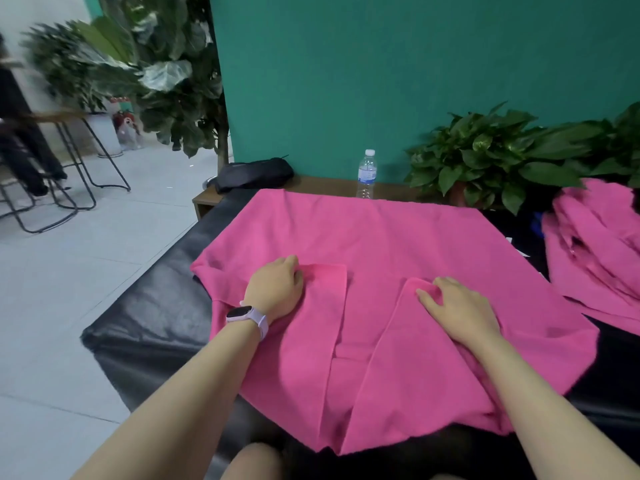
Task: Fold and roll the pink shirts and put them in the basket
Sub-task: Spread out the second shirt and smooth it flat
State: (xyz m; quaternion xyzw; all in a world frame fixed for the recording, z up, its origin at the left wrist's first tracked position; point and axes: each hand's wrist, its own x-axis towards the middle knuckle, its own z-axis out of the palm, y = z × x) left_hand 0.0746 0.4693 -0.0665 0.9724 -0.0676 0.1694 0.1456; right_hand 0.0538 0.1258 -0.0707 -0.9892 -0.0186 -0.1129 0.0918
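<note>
We see a pink shirt point(381, 244) spread over the black bench point(156, 306), left hand point(277, 289) and right hand point(460, 306) pressing its folded-in sleeves flat, grip open. Soft, light cloth; we'd take hold at the hem corners.

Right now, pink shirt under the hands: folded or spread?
Partly folded: the pink shirt lies mostly spread, both sleeves turned inward, left hand and right hand on them.
</note>
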